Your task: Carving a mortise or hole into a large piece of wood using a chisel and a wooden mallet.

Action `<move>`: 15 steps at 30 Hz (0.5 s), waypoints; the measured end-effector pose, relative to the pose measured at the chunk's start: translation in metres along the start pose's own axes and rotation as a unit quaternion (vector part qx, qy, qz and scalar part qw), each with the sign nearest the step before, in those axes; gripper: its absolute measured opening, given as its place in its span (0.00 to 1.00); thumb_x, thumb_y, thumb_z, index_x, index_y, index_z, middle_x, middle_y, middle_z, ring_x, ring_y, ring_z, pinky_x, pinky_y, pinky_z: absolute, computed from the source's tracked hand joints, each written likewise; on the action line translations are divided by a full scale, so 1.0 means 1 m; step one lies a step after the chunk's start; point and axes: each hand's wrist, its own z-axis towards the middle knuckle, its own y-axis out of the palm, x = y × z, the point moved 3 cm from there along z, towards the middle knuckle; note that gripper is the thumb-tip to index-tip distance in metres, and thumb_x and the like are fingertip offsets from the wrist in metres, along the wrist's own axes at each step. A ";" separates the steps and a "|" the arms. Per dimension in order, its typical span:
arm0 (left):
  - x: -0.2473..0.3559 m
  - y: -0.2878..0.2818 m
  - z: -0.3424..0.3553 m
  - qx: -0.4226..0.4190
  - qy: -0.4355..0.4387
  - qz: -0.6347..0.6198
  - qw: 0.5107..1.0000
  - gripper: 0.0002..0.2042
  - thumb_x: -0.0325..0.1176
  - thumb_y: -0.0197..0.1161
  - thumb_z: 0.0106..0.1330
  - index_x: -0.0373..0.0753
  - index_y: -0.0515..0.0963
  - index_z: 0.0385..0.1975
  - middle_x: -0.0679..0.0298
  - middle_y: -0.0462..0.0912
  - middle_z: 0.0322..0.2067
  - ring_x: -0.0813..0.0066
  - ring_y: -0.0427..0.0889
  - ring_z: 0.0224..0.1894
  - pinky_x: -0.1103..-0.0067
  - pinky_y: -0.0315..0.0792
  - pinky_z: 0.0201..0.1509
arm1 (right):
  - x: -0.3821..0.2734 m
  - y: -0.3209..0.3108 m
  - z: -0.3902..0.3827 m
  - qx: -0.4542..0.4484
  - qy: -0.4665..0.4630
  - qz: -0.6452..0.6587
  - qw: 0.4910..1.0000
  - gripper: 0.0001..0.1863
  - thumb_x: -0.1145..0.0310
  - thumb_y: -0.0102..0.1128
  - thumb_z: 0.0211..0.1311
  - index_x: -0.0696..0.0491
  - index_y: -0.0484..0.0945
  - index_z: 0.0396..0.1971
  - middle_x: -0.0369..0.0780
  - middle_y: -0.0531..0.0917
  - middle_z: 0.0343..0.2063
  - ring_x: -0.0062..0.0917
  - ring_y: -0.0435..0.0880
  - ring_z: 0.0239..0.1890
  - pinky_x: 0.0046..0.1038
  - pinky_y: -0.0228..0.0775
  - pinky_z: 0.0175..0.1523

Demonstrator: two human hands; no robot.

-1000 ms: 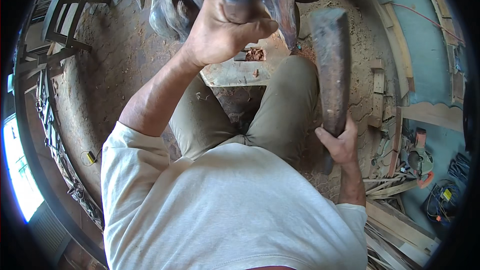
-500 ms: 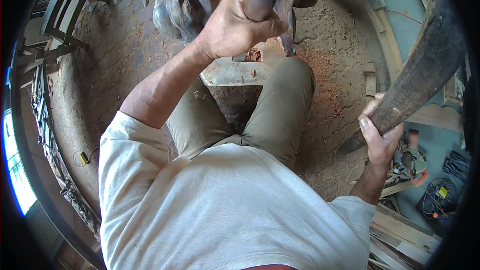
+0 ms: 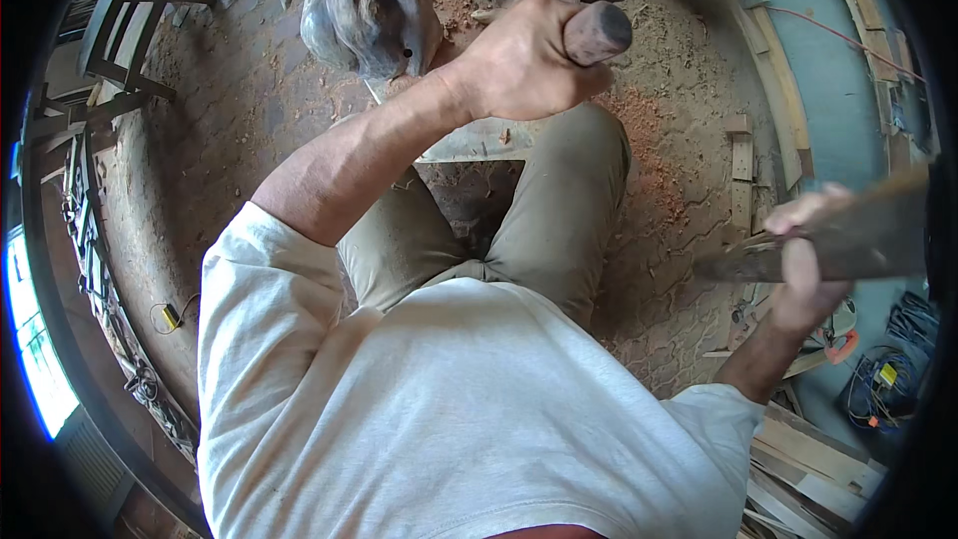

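Gripping club (image 3: 878, 240), now more level: right hand (image 3: 808, 279), fingers wrapped; left hand (image 3: 519, 62), shifted rightward, fingers clenched round handle (image 3: 599, 34).

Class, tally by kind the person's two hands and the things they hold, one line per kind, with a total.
Hands: 2, the left hand and right hand
Round-ended handle, in the left: 1
Dark club, in the right: 1
Total: 4

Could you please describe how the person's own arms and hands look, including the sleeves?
Both arms wear short, loose sleeves of a whitish shirt, which leave the forearms bare. The left hand has no glove, and no watch shows at its wrist. The right hand also appears ungloved, but blur hides finer details.
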 end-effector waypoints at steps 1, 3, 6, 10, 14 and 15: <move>0.000 0.001 0.001 -0.001 -0.002 0.000 1.000 0.08 0.32 0.69 0.59 0.36 0.80 0.31 0.58 0.85 0.26 0.70 0.85 0.30 0.70 0.79 0.40 | -0.004 -0.005 0.007 0.006 -0.033 0.044 0.998 0.32 0.66 0.64 0.61 0.61 0.64 0.62 0.41 0.77 0.38 0.26 0.75 0.38 0.34 0.70 0.47; 0.002 0.003 0.003 0.004 0.013 0.007 1.000 0.07 0.32 0.69 0.58 0.37 0.80 0.31 0.58 0.85 0.26 0.68 0.85 0.30 0.70 0.80 0.40 | -0.018 -0.022 0.026 -0.056 -0.093 0.092 0.990 0.32 0.58 0.65 0.63 0.56 0.62 0.61 0.38 0.70 0.36 0.25 0.71 0.37 0.35 0.66 0.45; 0.006 -0.005 -0.001 -0.004 -0.001 0.010 1.000 0.07 0.33 0.69 0.60 0.37 0.81 0.33 0.57 0.86 0.27 0.68 0.86 0.30 0.69 0.80 0.40 | -0.017 -0.029 0.026 -0.049 -0.055 0.133 0.988 0.27 0.59 0.65 0.63 0.53 0.67 0.57 0.38 0.72 0.36 0.24 0.73 0.38 0.34 0.67 0.46; -0.002 -0.007 -0.019 0.003 0.021 0.013 1.000 0.07 0.33 0.69 0.61 0.36 0.81 0.31 0.58 0.84 0.24 0.70 0.83 0.27 0.70 0.79 0.37 | 0.009 0.043 0.027 -0.223 0.218 -0.290 0.905 0.24 0.70 0.73 0.55 0.59 0.76 0.51 0.41 0.83 0.42 0.24 0.83 0.45 0.34 0.75 0.52; -0.020 -0.016 -0.050 0.009 0.001 -0.060 0.998 0.05 0.27 0.71 0.56 0.34 0.82 0.28 0.62 0.83 0.24 0.71 0.82 0.29 0.73 0.76 0.36 | -0.020 0.043 0.050 -0.239 0.175 -0.277 0.914 0.26 0.74 0.74 0.52 0.63 0.77 0.53 0.41 0.86 0.43 0.29 0.86 0.47 0.31 0.78 0.56; -0.015 -0.019 -0.058 0.010 0.001 -0.058 0.998 0.05 0.27 0.71 0.56 0.34 0.82 0.28 0.62 0.83 0.24 0.71 0.82 0.29 0.73 0.76 0.36 | -0.034 0.040 0.051 -0.194 0.135 -0.244 0.941 0.29 0.72 0.75 0.53 0.60 0.77 0.56 0.43 0.85 0.38 0.25 0.85 0.43 0.31 0.78 0.50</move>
